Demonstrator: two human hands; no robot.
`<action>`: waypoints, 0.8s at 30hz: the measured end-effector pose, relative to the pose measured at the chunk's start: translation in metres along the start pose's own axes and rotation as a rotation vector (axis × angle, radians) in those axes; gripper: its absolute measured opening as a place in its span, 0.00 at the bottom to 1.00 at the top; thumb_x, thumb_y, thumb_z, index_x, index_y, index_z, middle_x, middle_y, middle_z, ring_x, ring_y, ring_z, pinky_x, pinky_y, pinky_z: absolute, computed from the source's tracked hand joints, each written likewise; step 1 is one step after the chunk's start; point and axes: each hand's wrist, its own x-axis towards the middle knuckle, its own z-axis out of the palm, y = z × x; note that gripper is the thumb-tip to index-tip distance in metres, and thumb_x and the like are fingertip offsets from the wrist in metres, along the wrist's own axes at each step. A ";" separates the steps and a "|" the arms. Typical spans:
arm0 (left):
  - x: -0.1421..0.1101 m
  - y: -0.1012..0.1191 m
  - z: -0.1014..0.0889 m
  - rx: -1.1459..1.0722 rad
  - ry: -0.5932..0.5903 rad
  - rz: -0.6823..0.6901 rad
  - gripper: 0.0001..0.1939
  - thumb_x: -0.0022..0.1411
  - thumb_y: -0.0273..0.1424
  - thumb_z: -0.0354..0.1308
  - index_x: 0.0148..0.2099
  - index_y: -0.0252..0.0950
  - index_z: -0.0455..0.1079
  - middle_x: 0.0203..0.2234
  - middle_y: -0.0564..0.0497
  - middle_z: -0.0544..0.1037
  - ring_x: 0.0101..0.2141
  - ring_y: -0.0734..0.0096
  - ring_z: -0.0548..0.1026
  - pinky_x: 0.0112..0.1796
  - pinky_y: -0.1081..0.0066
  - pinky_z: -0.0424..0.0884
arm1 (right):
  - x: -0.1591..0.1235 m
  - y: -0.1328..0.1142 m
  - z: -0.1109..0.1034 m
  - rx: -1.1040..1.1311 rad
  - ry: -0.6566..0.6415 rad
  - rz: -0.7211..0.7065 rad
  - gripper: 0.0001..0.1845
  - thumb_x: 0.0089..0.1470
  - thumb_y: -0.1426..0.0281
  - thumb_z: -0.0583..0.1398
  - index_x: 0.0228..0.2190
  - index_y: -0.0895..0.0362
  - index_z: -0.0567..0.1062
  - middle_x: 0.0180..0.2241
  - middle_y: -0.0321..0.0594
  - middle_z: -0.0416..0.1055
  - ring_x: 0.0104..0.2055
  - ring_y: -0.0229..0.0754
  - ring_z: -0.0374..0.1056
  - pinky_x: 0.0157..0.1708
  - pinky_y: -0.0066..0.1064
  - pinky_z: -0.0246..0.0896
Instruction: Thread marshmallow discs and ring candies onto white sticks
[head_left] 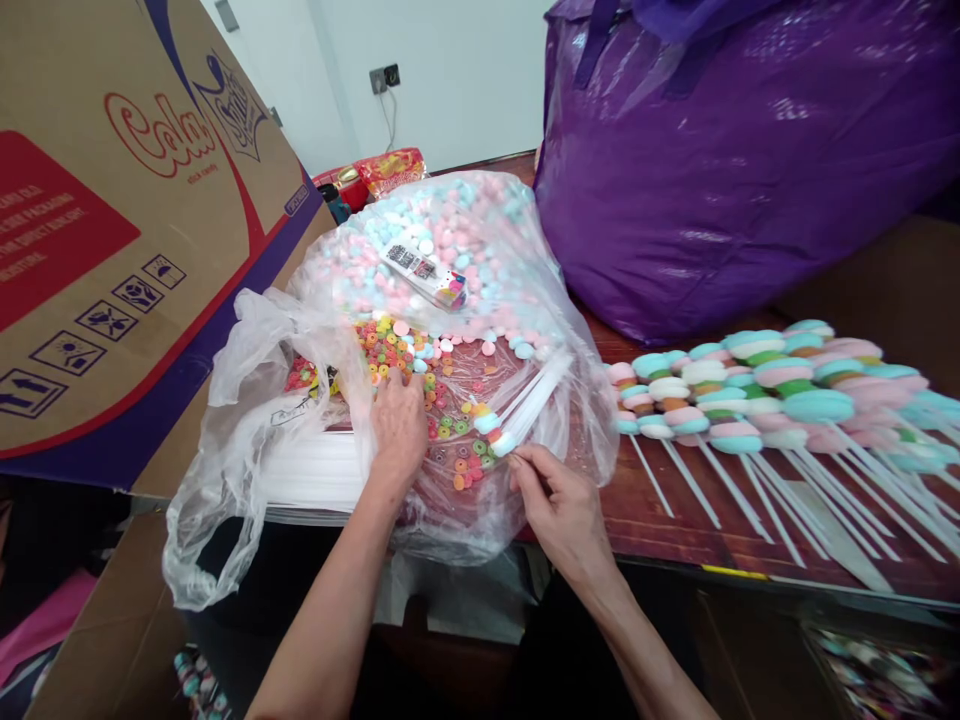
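Observation:
My right hand (559, 500) pinches a candy skewer (491, 430) near its lower end, with pale marshmallows and gummy rings threaded on it. My left hand (399, 415) reaches into a heap of small gummy rings (375, 345); its fingers are curled together and their tips are hidden among the candy. Loose rings (471, 468) lie between my hands on a clear plastic bag (465, 530). Behind them, pink, blue and white marshmallows (480, 220) fill a large bag with a small printed packet (424, 272) on it. White sticks (536, 395) lie just beyond my right hand.
Finished-looking marshmallow skewers (750, 390) are piled at the right of the red-brown table (660, 535). A purple bag (720, 170) stands behind them. A large cardboard box (150, 230) rises at the left, near more white sticks (307, 470) under crumpled plastic (202, 530).

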 end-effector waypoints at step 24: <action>-0.025 -0.004 0.009 -0.408 -0.036 0.302 0.17 0.66 0.24 0.51 0.54 0.37 0.72 0.46 0.44 0.76 0.47 0.60 0.74 0.47 0.64 0.69 | 0.000 -0.003 -0.001 -0.025 -0.010 0.005 0.12 0.63 0.66 0.54 0.30 0.56 0.74 0.22 0.33 0.69 0.22 0.36 0.64 0.26 0.27 0.56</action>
